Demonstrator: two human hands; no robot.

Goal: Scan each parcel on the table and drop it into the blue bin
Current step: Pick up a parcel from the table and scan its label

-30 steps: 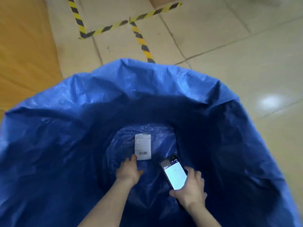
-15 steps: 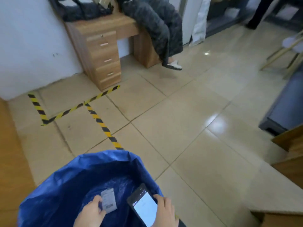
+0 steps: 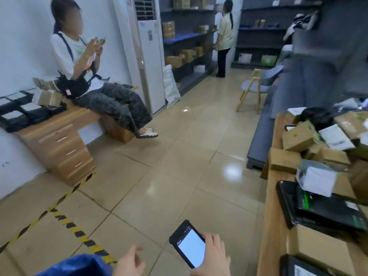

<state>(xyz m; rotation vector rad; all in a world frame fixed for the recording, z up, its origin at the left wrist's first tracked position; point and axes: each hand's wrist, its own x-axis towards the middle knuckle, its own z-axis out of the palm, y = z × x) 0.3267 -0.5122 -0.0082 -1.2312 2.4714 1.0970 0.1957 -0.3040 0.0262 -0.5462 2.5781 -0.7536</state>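
Clutching phone (image 3: 191,247) in right grip (image 3: 213,257), holding left grip (image 3: 128,262) loosely spread, empty; facing parcels (image 3: 297,137) heaped on worktop (image 3: 272,236) at two o'clock, nearer right grip; having blue bin (image 3: 79,265) at eight o'clock.

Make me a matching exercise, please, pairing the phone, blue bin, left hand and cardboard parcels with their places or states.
1 phone; 2 blue bin; 3 left hand; 4 cardboard parcels.
A piled on the wooden table; B held in the right hand, screen lit; C empty, fingers loose; D only its rim shows, bottom left.
Pairs: 1-B; 2-D; 3-C; 4-A.
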